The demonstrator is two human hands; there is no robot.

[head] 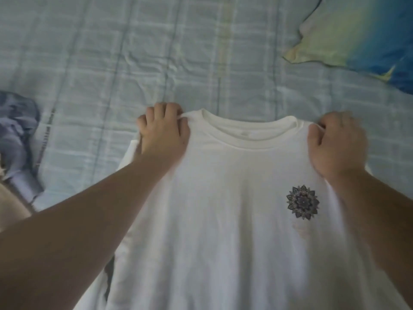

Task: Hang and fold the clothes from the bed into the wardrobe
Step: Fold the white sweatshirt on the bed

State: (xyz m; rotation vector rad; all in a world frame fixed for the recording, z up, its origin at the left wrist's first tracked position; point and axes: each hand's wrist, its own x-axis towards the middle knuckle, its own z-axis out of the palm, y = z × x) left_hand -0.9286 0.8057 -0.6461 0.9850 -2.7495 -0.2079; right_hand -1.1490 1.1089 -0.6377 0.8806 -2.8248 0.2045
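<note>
Your bed wears a pale checked cover; on it lie a blue-yellow pillow, crumpled grey-blue clothes at left, and the white T-shirt.

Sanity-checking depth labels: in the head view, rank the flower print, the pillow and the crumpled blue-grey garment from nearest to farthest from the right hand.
From the right hand, gripping the white T-shirt at its shoulder:
1. Flower print, on the shirt just below that hand.
2. Pillow, blue and yellow, at the upper right on the bed.
3. Crumpled blue-grey garment, at the far left edge, beyond the left hand.
</note>
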